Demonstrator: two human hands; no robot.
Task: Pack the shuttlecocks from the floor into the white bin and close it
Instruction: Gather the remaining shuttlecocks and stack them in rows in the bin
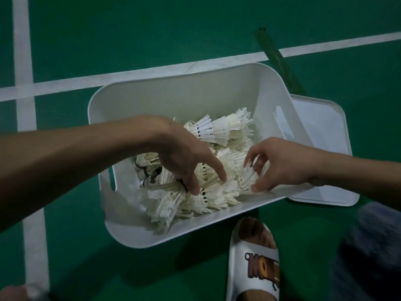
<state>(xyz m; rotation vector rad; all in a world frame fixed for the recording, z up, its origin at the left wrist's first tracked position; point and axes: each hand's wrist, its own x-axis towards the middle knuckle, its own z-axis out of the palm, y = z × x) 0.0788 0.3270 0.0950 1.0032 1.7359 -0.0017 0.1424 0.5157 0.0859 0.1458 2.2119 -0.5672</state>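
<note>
Inside rounded white bin [173, 95], feathery shuttlecocks [217, 193] (one netted), right hand [282, 161] pinching

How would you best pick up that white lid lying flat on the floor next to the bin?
Take the lid by its right edge, coming from the right. It lies flat on the floor, and its left side is hidden behind the bin, so only that rim and its rounded corners are free for fingers to hook under.

Shuttlecocks [219, 131] in bin [173, 98], lid [321, 131] right of bin, sandal [253, 253] before it
</note>
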